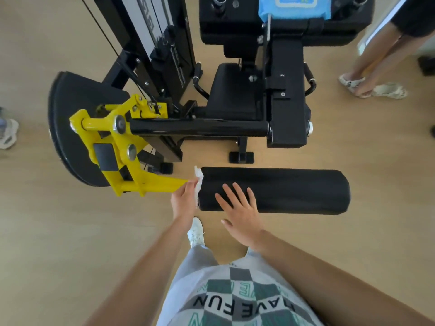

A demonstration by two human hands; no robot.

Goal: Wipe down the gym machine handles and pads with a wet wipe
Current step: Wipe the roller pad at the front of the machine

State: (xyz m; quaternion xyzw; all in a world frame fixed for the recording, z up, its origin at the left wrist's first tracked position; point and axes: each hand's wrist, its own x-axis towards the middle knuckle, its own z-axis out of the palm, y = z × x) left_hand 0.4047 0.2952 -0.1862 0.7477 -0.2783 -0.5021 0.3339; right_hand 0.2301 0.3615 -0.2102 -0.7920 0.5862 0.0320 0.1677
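Left hand (184, 201): back up, fingers closed over a crumpled white wet wipe (199, 178), holding it against the left end face of the black roller pad (289, 188). Right hand (240, 209): flat, fingers straight and spread, resting on top of the pad just right of the left hand, with nothing in its grasp.

Edges and room: bare wooden floor (70, 231) left of and nearer than the left hand. Pad's top and near edge free from the right hand's fingers out to the rounded right end. Tight on one side only: yellow lever arm (150, 182) joined to the pad's end just beyond the left hand's fingertips, right beside the wipe.

Pad: long cylinder, axis level, running left to right across the view; left end at the left hand, right end well off to the right of the right hand.

Around: beyond both hands, frame foot (241, 157) on the floor, then a black cross tube (200, 128) parallel to the pad, then the seat pad (231, 90) with a curved left handle (198, 77) and right handle (309, 77). Farther still, a blue pack of wipes (294, 7) lying on a black pad. Left of the left hand, past the yellow arm, a black sector plate (68, 128). Another person's legs (369, 67) well to the right of the right hand. White shoe (196, 231) below the left wrist.
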